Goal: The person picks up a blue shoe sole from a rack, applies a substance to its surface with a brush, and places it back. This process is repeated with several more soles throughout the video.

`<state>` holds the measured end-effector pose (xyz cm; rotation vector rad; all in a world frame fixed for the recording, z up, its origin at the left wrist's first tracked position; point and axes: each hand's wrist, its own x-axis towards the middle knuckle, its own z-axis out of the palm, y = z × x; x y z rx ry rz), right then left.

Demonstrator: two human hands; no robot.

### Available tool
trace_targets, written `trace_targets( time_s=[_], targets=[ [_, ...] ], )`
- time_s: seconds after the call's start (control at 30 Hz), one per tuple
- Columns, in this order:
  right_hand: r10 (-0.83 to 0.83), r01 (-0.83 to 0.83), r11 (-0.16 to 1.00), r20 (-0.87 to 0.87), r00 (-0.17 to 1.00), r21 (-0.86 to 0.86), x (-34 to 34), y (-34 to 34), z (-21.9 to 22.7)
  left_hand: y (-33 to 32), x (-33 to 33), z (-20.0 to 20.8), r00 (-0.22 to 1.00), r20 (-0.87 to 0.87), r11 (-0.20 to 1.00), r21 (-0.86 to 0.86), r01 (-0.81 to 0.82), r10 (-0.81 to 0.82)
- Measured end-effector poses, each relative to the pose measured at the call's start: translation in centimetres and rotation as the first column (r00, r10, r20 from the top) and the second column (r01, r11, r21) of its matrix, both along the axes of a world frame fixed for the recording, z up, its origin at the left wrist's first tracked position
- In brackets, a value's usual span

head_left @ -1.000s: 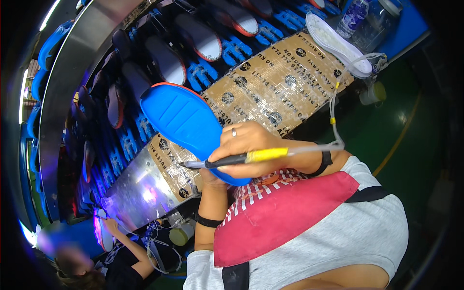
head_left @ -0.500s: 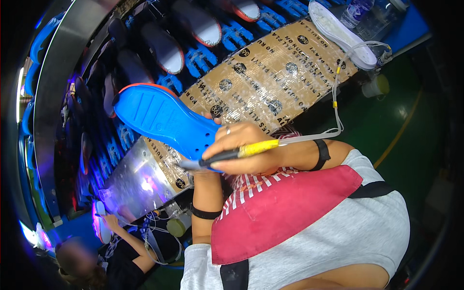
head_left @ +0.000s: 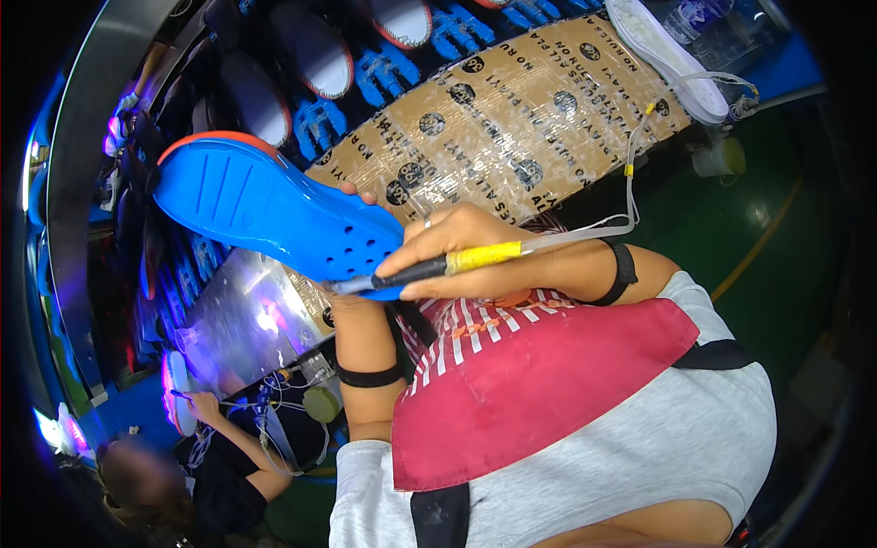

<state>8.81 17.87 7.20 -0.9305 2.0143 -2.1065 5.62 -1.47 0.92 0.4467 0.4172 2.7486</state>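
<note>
A glossy blue shoe sole (head_left: 260, 210), ridged at its broad end, dotted with small holes towards me and edged in orange along the far rim, is held up before me. My left hand (head_left: 359, 193) grips its near end from beneath; only some fingertips show past the edge, and the rest is hidden. In my right hand (head_left: 461, 233) is a glue brush (head_left: 484, 257) with a black and yellow handle, fed by a clear tube (head_left: 585, 232). Its pale tip is at the sole's near edge; whether it touches I cannot tell.
Under the work lies a bench covered with taped cardboard (head_left: 493, 119). A white sole (head_left: 667, 59) and a plastic bottle (head_left: 699, 16) are at its far right. Dark shoes (head_left: 311, 50) on blue holders (head_left: 388, 78) line the far side. At lower left a co-worker's hand (head_left: 207, 407) works on a white shoe.
The sole has shifted left and slightly away from me, baring more of its holes. My brush hand has moved slightly up, with the tip further along the near edge. The whole view has shifted slightly.
</note>
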Motion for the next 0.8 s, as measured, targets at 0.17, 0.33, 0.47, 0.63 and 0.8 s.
trace_targets(
  time_s=[0.17, 0.33, 0.47, 0.63, 0.8],
  targets=[
    [0.249, -0.248, 0.967, -0.004, 0.969, 0.064, -0.4, 1.1, 1.1, -2.0, -0.2, 2.0, 0.996, 0.028, 0.976, -0.203, -0.082, 0.09],
    [0.2, -0.133, 0.947, -0.213, 0.956, 0.294, -0.9, 1.0, 0.1, -3.9, -1.5, 2.6, 0.994, -0.022, 0.869, -0.488, 0.086, -0.111],
    [0.336, -0.255, 0.924, -0.289, 0.897, 0.285, -1.0, 1.2, 0.5, -5.5, -2.1, 2.8, 0.99, 0.091, 0.667, -0.732, 0.141, -0.11],
    [0.234, -0.158, 0.951, -0.284, 0.93, 0.266, -0.5, 0.6, -0.6, -3.7, -3.3, 5.9, 0.932, 0.282, 0.491, -0.793, 0.359, -0.226],
    [0.379, -0.267, 0.908, -0.36, 0.852, 0.323, -0.6, 0.9, 0.0, -3.1, -3.5, 6.9, 0.894, 0.344, 0.197, -0.892, 0.407, -0.286]
  ],
)
